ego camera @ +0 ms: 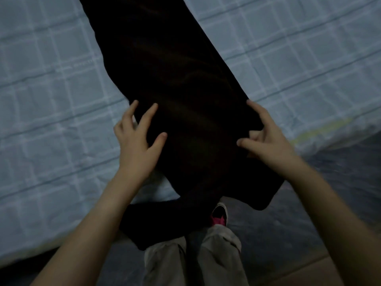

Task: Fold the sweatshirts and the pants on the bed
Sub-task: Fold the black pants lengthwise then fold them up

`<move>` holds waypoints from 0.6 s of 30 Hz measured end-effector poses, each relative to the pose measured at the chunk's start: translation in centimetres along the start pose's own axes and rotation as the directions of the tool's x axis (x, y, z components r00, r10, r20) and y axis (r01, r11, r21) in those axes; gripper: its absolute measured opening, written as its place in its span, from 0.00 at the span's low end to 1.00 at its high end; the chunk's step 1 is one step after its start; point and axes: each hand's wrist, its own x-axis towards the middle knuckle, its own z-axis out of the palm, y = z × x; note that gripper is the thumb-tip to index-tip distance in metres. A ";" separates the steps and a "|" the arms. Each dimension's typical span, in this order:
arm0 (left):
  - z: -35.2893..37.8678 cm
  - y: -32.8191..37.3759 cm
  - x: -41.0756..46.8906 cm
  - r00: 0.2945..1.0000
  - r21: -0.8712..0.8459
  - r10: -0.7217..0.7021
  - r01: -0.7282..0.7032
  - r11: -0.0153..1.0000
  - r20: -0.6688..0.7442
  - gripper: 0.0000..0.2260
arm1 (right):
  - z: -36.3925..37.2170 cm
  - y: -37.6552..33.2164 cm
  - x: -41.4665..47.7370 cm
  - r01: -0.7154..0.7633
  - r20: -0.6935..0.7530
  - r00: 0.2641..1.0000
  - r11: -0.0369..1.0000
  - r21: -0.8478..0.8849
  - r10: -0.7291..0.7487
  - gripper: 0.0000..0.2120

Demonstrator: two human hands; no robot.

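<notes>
A long black garment (165, 69), likely pants, lies stretched diagonally across the bed (51, 89), from the far top centre down to the near edge. Its lower ends hang off the bed over my legs. My left hand (137, 139) rests on the garment's left edge with its fingers spread and nearly straight. My right hand (266, 135) grips the right edge, thumb on top of the fabric and fingers curled round the edge.
The bed carries a pale blue checked sheet (299, 48). Its near edge runs diagonally; beyond it on the right is dark floor (309, 213). My beige trousers (191, 263) and a dark shoe with pink laces (219, 215) stand below the garment.
</notes>
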 end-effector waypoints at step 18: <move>3.2 5.6 -7.3 0.963 -0.626 -0.219 0.267 0.733 0.154 0.33 | -5.6 -0.4 -0.1 0.239 0.350 0.930 0.907 -0.346 -0.112 0.43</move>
